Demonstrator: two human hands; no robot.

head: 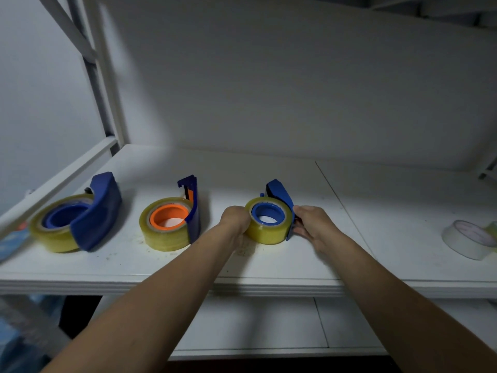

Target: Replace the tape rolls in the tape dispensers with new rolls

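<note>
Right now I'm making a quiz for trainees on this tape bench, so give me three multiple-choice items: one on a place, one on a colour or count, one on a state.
1. Where does the white tape roll lie?
A. Far right of the shelf
B. Between the two left dispensers
C. On the lower shelf

2. What colour is the hub of the middle dispenser?
A. Blue
B. Orange
C. White

3. What are the hands doing?
A. Both hang free above the shelf
B. Both are on the right dispenser
C. One holds the white roll

Answers:
1 A: it sits alone near the right edge of the shelf.
2 B: an orange ring shows inside the yellowish roll.
3 B: the left hand grips the roll on the right dispenser, and the right hand holds its blue frame.
</note>
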